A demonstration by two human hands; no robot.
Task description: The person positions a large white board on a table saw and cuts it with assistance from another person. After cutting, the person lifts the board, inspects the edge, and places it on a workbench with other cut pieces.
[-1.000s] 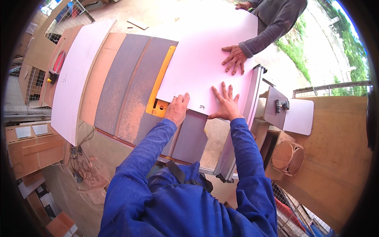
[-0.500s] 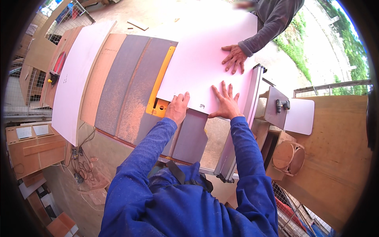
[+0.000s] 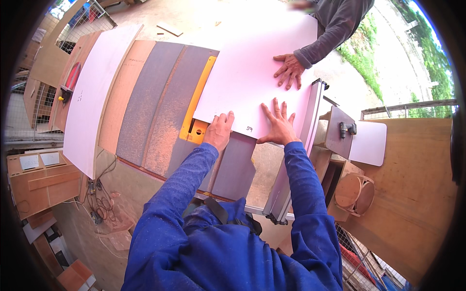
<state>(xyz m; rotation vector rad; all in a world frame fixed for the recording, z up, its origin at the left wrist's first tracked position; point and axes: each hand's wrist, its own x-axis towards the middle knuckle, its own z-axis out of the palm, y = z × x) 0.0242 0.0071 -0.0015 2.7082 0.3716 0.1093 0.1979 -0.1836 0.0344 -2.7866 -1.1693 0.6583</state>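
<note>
A white panel lies flat on the grey machine table, its left edge running beside the yellow strip and its right edge along the silver rail, though whether panel and rail touch I cannot tell; its long axis appears to point away from the person, leaning slightly rightward, with the far end washed out by glare; the near edge runs crosswise, slanting so that its left corner sits farther off than its right, and a small dark handwritten mark lies close to that edge; the left hand is at the near edge by the left corner, fingers bent and pointing forward, but whether thumb and fingers pinch the panel I cannot tell; the right hand rests spread on the near right part, fingers well apart, gripping nothing; just beyond it, a co-worker's hand is also spread on the panel, its fingers pointing back toward the person; a cordless drill lies on a dark board off to the right
</note>
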